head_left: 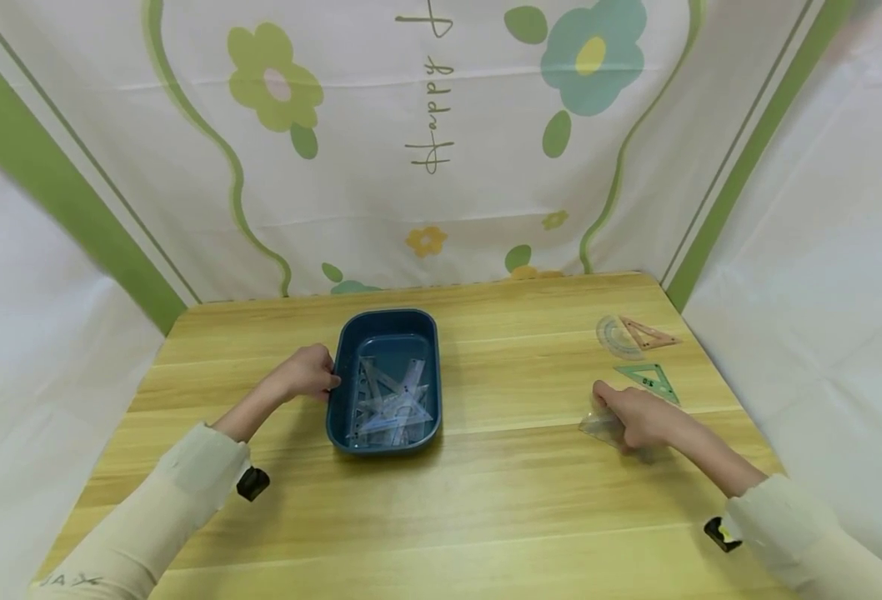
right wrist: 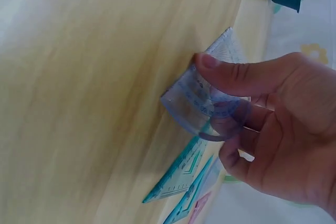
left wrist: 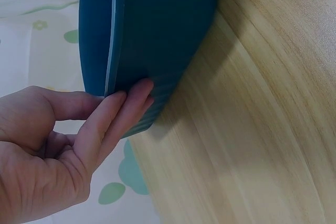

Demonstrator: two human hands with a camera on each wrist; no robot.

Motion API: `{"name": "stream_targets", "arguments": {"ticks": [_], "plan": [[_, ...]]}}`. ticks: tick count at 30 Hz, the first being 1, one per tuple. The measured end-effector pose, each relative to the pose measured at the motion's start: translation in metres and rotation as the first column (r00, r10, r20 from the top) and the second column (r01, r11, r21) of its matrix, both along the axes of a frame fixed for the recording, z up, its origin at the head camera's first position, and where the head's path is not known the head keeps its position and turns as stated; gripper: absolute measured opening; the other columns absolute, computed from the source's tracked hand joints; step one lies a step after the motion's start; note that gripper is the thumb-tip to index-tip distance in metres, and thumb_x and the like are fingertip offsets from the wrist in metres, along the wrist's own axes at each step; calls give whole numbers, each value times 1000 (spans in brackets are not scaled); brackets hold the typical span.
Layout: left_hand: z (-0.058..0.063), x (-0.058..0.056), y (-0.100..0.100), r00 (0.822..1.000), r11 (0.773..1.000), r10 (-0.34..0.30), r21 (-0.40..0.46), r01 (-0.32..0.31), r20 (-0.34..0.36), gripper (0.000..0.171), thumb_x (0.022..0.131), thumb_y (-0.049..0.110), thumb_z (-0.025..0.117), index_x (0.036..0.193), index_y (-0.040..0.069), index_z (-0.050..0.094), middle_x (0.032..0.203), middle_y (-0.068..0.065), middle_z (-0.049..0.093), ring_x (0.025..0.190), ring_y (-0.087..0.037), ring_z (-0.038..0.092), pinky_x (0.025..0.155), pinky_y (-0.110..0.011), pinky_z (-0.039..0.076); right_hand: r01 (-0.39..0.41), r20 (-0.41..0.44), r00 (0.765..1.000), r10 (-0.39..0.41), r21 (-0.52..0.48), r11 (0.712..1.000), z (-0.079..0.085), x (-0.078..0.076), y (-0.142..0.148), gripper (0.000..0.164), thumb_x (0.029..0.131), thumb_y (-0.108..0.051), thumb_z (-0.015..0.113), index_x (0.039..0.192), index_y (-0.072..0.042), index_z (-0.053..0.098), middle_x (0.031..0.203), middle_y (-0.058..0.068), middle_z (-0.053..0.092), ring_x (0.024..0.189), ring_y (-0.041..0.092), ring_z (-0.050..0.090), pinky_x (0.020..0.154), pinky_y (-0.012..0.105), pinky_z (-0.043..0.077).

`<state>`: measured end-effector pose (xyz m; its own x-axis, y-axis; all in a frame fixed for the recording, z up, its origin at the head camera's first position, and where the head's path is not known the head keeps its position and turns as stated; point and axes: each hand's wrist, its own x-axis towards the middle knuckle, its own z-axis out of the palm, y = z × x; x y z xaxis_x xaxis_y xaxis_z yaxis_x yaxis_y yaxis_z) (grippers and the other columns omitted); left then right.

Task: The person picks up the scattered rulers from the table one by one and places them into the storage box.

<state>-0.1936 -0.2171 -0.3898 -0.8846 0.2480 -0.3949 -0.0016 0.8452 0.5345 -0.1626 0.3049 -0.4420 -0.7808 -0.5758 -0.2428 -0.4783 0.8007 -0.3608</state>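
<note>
My left hand [head_left: 308,372] grips the left rim of a dark blue plastic bin [head_left: 333,417]. In the left wrist view the thumb is inside the rim and the fingers [left wrist: 100,129] lie along the outer wall. Several clear rulers and set squares [head_left: 392,408] lie overlapping inside the bin. My right hand [head_left: 639,417] pinches a clear protractor [right wrist: 191,103] with blue markings between thumb and fingers, tilted over the table. Just beyond that hand lies a green set square [head_left: 658,382]. Farther back a clear protractor [head_left: 617,337] touches an orange-pink set square [head_left: 647,335].
The wooden table [head_left: 516,500] has its far edge against a white curtain [head_left: 366,183] printed with flowers. White sheets hang on both sides. The bin stands left of the table's middle, and the loose set squares lie near the right edge.
</note>
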Motion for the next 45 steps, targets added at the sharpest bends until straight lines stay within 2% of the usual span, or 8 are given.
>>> {"name": "stream_targets", "arguments": {"ticks": [4,9,15,21,26,32,39,45], "plan": [[1,0,-1,1000,1000,0,1,0,-6,49,94,3,60,54,16,35,48,6,34,49,-9,54,61,-25,53,-28,23,999,31,-104,994,0,0,3,47,76,9,75,105,-11,43,63,-6,50,54,2,39,53,19,33],[-1,0,-2,1000,1000,9,8,-9,0,48,93,3,61,54,15,37,49,5,38,51,-9,56,65,-31,57,5,142,989,30,-234,972,1,-3,6,25,86,15,58,102,-3,52,70,-1,65,60,3,58,56,21,48],[0,0,-2,1000,1000,8,-1,-8,-4,48,94,3,61,54,15,37,48,5,37,50,-9,56,66,-33,57,56,133,991,-24,-245,968,5,-9,4,5,87,0,70,91,-3,66,77,-2,72,67,6,68,61,21,51],[0,0,-2,1000,1000,14,6,-14,-3,49,93,3,62,54,15,36,48,6,36,53,-13,61,62,-26,55,110,187,981,-54,-304,946,9,-11,-7,5,90,-3,68,95,0,68,77,0,74,69,12,72,65,21,54],[-2,0,-2,1000,1000,14,6,-14,-5,48,93,3,62,54,15,37,48,5,38,56,-17,65,64,-29,57,137,190,979,-75,-334,933,14,-12,-20,6,91,-4,67,95,0,69,78,1,75,71,12,72,65,21,53],[-4,-1,-2,1000,1000,11,5,-11,-7,50,93,3,62,54,16,35,48,5,36,57,-20,67,63,-27,55,203,247,962,-115,-368,908,21,-13,-40,12,92,-5,66,100,4,68,81,3,76,75,13,73,58,21,51],[-5,-1,-2,1000,1000,24,16,-24,1,49,93,3,62,54,15,36,49,5,37,60,-23,67,62,-25,55,206,275,957,-92,-423,883,23,-20,-65,11,92,-1,64,99,6,68,82,8,76,75,16,73,62,24,56],[-2,0,-1,1000,1000,20,4,-20,-1,49,94,3,62,54,15,36,49,5,37,57,-19,65,62,-26,54,213,301,950,-80,-441,872,26,-24,-86,15,93,-2,63,102,9,67,84,10,76,79,22,74,67,34,61]]}}
